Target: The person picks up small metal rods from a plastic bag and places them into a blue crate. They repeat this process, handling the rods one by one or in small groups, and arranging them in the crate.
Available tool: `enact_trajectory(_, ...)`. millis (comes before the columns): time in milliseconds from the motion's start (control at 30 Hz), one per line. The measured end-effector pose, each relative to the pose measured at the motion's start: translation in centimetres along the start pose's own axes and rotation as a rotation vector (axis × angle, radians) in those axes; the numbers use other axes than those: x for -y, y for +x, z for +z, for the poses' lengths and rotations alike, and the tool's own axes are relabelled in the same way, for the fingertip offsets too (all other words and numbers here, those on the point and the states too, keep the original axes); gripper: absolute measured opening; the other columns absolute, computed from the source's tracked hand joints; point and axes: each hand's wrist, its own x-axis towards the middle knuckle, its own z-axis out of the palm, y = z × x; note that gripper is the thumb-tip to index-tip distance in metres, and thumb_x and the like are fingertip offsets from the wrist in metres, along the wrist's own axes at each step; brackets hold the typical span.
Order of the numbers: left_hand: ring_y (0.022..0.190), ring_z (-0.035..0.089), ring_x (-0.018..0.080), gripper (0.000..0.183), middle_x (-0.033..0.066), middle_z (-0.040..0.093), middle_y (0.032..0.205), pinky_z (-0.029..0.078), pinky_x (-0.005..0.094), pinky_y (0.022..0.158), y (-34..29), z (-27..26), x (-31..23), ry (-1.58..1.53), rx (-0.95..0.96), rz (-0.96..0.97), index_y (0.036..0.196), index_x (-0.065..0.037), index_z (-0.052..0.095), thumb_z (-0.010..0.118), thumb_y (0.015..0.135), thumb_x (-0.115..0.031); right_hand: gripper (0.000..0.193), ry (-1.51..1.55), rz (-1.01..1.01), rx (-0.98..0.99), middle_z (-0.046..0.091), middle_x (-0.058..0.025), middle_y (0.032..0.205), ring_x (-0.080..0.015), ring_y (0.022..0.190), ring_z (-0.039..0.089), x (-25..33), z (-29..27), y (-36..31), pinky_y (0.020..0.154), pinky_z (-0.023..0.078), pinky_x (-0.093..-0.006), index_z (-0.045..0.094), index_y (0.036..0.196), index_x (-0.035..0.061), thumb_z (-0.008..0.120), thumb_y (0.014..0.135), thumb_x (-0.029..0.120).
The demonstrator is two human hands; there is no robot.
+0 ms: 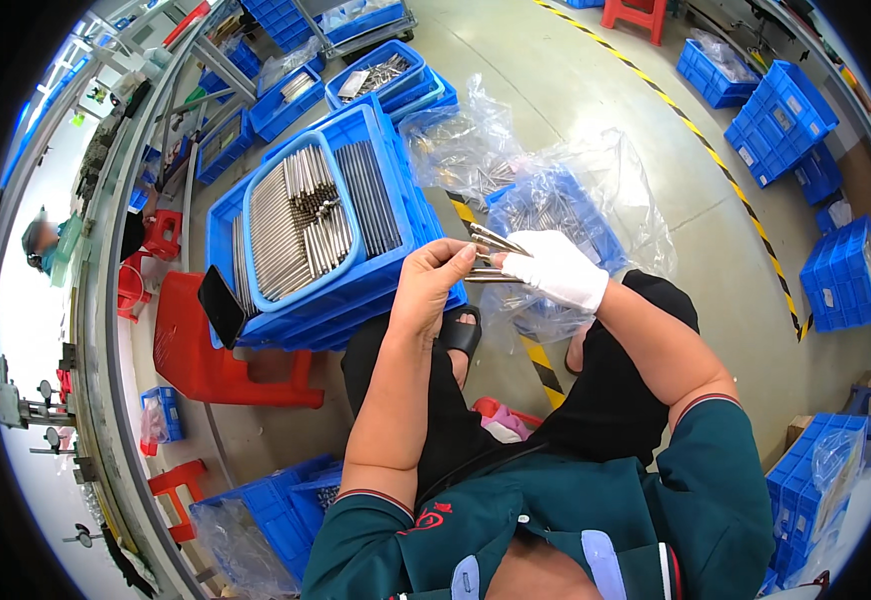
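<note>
Light-blue plastic tray point(345, 192) atop stacked blue plastic crates point(358, 300), L side: packed w/ slim, shiny metal rods point(288, 232) in rows. Ahead, blue plastic crate point(611, 243) w/ loose metal pcs point(548, 212), crinkly clear plastic film point(642, 198) around it. Bare L grip point(438, 273) pinches, white-gloved R grip point(564, 270) clasps, a few smooth silver cylinders point(497, 238), held up nr that crate.

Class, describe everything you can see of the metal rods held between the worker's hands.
The metal rods are slim, straight and silvery, with a shiny, steel-like look. They form a small, loose bundle, held up near the centre of the view: the upper ones slant up to the left, the lower ones lie nearly level. The white-gloved right hand grips and hides their right ends; the bare left hand pinches at their left side. Their exact number is unclear.
</note>
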Motion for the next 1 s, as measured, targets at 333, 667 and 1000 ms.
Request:
enact_trajectory(333, 0.075, 0.051, 0.0063, 0.018, 0.0005, 0.062, 0.080, 0.038, 0.0210, 0.071, 0.0, 0.9, 1.4, -0.114, -0.093, -0.016, 0.092, 0.000, 0.068, 0.066, 0.087, -0.017, 0.032, -0.055, -0.055, -0.070, 0.058, -0.0146, 0.072, -0.0270, 0.068, 0.056, 0.0, 0.4, -0.2, 0.064, 0.043, -0.0352, 0.062, 0.088, 0.0025, 0.058, 0.087, 0.035)
enact_trajectory(667, 0.068, 0.049, 0.0064, 0.018, 0.0009, 0.060, 0.075, 0.038, 0.0201, 0.064, -0.3, 0.8, -0.4, 0.115, -0.225, 0.184, 0.092, 0.001, 0.067, 0.064, 0.088, -0.016, 0.033, 0.093, 0.070, 0.050, 0.052, -0.0024, 0.067, -0.0105, 0.065, 0.045, 0.2, -0.6, 0.2, 0.059, 0.039, -0.0289, 0.061, 0.087, -0.0005, 0.059, 0.087, 0.032)
enact_trajectory(1000, 0.069, 0.051, 0.0072, 0.018, 0.0026, 0.062, 0.078, 0.040, 0.0211, 0.064, -0.2, 0.2, -0.3, 0.099, -0.087, 0.085, 0.092, 0.002, 0.066, 0.065, 0.087, -0.016, 0.041, 0.070, 0.105, 0.175, 0.050, -0.0044, 0.062, -0.0126, 0.060, 0.044, 0.0, -0.4, 0.2, 0.055, 0.037, -0.0309, 0.060, 0.079, 0.0008, 0.060, 0.086, 0.041)
